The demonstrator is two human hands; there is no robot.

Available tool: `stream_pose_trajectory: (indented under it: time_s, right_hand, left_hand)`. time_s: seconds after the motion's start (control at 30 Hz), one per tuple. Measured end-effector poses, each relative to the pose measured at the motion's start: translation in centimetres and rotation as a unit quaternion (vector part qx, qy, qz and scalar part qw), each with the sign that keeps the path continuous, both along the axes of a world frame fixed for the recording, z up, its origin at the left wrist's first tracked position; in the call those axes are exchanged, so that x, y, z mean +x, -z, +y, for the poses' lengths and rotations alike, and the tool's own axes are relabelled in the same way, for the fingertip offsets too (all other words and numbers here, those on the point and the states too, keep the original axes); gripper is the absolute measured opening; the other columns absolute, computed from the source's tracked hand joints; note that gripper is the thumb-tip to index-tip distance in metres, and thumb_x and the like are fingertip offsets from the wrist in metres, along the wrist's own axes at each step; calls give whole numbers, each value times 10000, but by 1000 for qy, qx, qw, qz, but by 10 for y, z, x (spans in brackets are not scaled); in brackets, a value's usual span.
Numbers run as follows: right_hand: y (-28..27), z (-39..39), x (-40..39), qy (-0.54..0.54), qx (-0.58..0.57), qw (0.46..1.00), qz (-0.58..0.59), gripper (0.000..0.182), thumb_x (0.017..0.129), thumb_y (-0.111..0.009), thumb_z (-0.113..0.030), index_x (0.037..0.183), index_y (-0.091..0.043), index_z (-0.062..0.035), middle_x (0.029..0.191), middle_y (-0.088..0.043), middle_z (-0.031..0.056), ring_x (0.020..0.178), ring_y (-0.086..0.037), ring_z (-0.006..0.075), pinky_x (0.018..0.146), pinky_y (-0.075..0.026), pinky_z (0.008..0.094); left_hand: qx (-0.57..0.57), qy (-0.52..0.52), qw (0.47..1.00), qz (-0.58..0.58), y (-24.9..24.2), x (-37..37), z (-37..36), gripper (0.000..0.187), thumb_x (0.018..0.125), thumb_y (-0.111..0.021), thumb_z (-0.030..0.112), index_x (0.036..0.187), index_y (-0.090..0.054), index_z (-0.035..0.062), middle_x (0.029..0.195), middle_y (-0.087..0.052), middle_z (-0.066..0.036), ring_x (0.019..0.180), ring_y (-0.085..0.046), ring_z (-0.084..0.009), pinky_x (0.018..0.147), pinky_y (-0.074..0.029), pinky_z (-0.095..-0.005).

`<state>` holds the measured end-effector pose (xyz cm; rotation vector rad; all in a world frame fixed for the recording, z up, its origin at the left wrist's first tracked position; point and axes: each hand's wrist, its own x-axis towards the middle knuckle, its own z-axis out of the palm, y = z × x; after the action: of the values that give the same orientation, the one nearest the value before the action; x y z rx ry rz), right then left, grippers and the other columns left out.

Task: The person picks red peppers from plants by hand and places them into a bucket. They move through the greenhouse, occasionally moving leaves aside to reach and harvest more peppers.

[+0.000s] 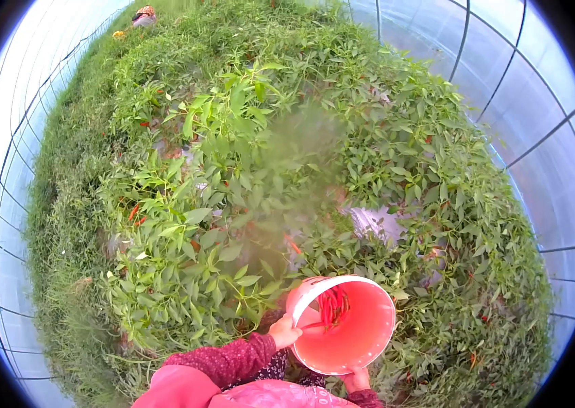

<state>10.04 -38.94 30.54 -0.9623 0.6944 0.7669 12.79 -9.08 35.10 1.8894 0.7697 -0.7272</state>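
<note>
Fingers of both hands grip the tilted bucket, mouth seemingly facing upward.

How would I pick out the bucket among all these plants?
Start with the wide bed of green pepper plants under the plastic tunnel, then drop to the bottom centre, just above the wearer's pink sleeves. There the left hand and right hand grip a round bucket. It alone is salmon-pink and white-rimmed, holding red chillies.

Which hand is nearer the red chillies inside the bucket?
Left. The left hand sits at the bucket rim, right beside the red chillies. The right hand grips the rim's near edge, farther from them.
</note>
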Motion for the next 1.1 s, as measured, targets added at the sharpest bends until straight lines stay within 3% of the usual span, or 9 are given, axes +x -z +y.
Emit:
stream_pose_trajectory:
  time_s: [0.13,0.27,0.37,0.4,0.53,0.73,0.87,0.97,1.1]
  right_hand:
    - [-8,-5,-4,3,21,1000,-5,523,719,-508,-51,1227,-386,-38,1159,-503,153,1045,-522,313,846,-460,522]
    - [-26,-15,-21,21,25,999,-2,482,715,-509,-56,1185,-413,-11,1087,-547,136,983,-553,304,820,-481,483]
    - [-42,-25,-35,9,-18,1000,22,436,726,-507,-73,1153,-441,-11,1071,-556,117,967,-561,277,796,-494,440]
    - [-48,-30,-39,0,-9,1000,21,432,725,-511,-78,1148,-443,-17,1066,-559,115,956,-567,263,797,-495,432]
    - [-39,-69,-52,-31,-36,998,37,430,732,-498,-45,1155,-421,-34,1057,-549,111,933,-571,256,747,-512,419]
    - [-48,-63,-48,-16,-64,998,-11,401,734,-493,-44,1131,-444,-33,1031,-562,111,900,-579,257,717,-509,408]
    - [-49,-54,-38,34,-47,997,53,398,740,-479,-16,1136,-441,-42,1023,-561,113,894,-579,266,715,-512,423]
    - [-46,-53,-34,2,-58,996,74,408,737,-480,-41,1143,-439,-28,1052,-555,121,943,-563,272,784,-485,441]
    - [-61,-31,-23,-12,-54,995,86,433,727,-479,-63,1153,-434,-3,1092,-543,132,990,-547,279,860,-453,441]
  left_hand:
    - [-94,24,994,-56,3,-2,4,541,718,-610,272,1163,-464,0,1106,-549,-169,1033,-528,-255,893,-399,-340]
    - [-148,89,965,-199,-43,2,15,689,770,-578,491,1230,-417,4,1171,-501,-181,1109,-473,-266,942,-370,-352]
    - [-75,63,983,-153,14,-12,42,650,817,-511,500,1217,-434,-8,1272,-411,-195,1196,-387,-293,996,-311,-373]
    - [104,145,968,-176,23,-14,53,606,825,-526,440,1258,-407,34,1320,-362,-181,1241,-326,-302,1020,-275,-382]
    - [442,359,822,4,-3,-9,94,667,798,-583,215,1364,-244,121,1375,-289,-159,1256,-311,-295,994,-303,-397]
    - [410,386,798,213,10,-36,163,399,799,-564,149,1191,-503,112,1053,-597,-78,954,-570,-232,789,-441,-347]
    - [453,371,797,151,36,-117,202,368,818,-533,149,1178,-495,80,951,-634,-52,850,-614,-226,711,-484,-340]
    - [435,359,802,198,24,-150,215,385,811,-528,131,1189,-481,75,1025,-603,-97,930,-584,-227,739,-478,-323]
    - [424,456,753,214,97,-231,267,478,816,-528,126,1270,-392,71,1142,-542,-154,1090,-496,-247,824,-437,-336]
